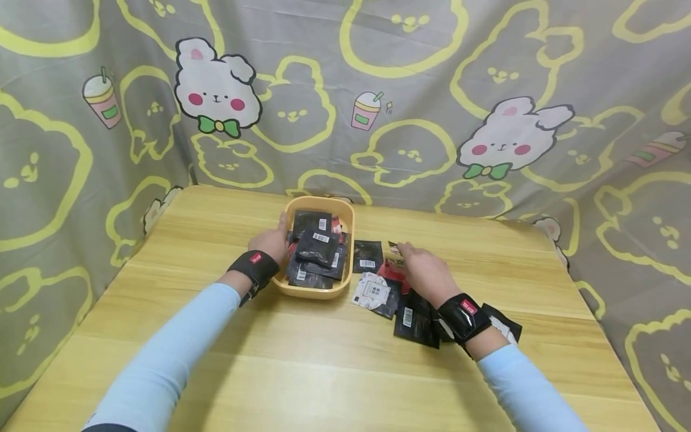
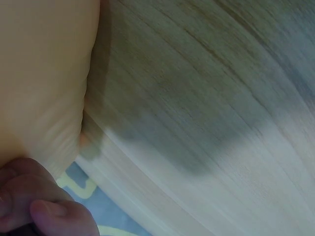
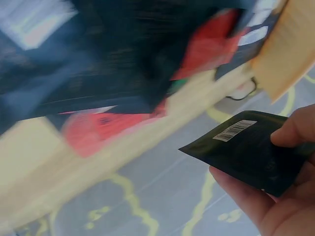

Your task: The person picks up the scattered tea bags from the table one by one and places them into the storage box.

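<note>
A yellow-orange plastic basket (image 1: 309, 293) holds a heap of black sachets (image 1: 318, 247) with white barcode labels and a few red ones. My left hand (image 1: 269, 245) grips the basket's left side; in the left wrist view its curled fingers (image 2: 64, 216) lie against the smooth wall. Right of the basket, my right hand (image 1: 429, 274) is over a loose spread of sachets. Thumb and fingers pinch a flat black sachet (image 3: 246, 147) with a barcode near one corner, seen in the right wrist view. A red sachet (image 1: 393, 271) lies just beside that hand in the head view.
A black sachet (image 1: 367, 257) lies close to the basket's right wall. Nearer are a white-patterned sachet (image 1: 371, 290) and a black one with a barcode (image 1: 414, 324). Another (image 1: 502, 323) shows beyond the right wrist. A patterned curtain (image 1: 324, 120) hangs behind the wooden table (image 1: 302, 366).
</note>
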### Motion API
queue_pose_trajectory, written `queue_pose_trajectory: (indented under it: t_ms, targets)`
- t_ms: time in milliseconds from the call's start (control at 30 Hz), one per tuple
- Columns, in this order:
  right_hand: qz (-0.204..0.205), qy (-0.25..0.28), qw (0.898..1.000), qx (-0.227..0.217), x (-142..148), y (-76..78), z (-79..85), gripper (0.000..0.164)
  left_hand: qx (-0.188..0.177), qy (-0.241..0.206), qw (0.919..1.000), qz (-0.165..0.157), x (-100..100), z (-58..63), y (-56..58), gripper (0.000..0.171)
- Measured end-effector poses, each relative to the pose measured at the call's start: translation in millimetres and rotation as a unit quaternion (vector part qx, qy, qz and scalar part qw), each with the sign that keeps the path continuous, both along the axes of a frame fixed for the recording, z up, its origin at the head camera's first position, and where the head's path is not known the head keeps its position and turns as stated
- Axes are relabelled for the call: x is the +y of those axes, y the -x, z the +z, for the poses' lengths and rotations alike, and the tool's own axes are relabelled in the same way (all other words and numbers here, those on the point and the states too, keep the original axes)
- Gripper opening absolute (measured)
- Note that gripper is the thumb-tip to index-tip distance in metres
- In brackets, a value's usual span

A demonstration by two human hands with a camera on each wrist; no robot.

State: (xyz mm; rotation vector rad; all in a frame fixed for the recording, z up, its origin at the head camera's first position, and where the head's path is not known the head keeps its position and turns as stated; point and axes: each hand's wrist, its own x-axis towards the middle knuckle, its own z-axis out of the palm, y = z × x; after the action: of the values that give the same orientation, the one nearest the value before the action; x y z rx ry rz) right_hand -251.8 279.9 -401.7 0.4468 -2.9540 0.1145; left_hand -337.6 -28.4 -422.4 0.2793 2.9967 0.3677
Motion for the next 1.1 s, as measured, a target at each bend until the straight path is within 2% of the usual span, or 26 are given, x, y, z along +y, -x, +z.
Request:
queue_pose_trajectory:
  t_ms: [100,200,400,500,600,767,933,1100]
  targets:
    - [0.015,0.006,1.0,0.002,-20,5.7,6.1,0.041,0.007,0.001,1.0,0.001,0,-0.7,0.4,0.069]
    - [0.047,0.013,0.999,0.01,-45,14.4,10.7,0.04,0.009,-0.001,1.0,0.005,-2,-2.5,0.8,0.069]
    - [0.114,0.016,0.993,0.016,-99,28.5,21.6,0.043,0.021,-0.008,0.9997,0.008,-5,-15.6,7.9,0.071]
    - [0.14,0.017,0.99,-0.014,-116,32.1,24.0,0.057,0.021,-0.006,0.9997,0.009,-5,-14.2,7.2,0.071]
    - [0.146,0.015,0.987,-0.061,-123,34.4,23.8,0.073,0.011,-0.001,0.9999,0.013,-4,-6.9,4.1,0.07]
    - [0.122,0.019,0.986,-0.112,-107,38.1,22.7,0.078,-0.006,0.0,0.9998,0.02,2,-2.3,4.1,0.069]
    - [0.096,0.033,0.985,-0.139,-72,44.8,22.0,0.081,-0.005,-0.011,0.9998,0.015,0,-7.0,9.0,0.072]
    - [0.085,0.027,0.983,-0.162,-40,49.1,13.4,0.087,-0.009,-0.029,0.9994,0.015,-6,-11.2,9.6,0.077]
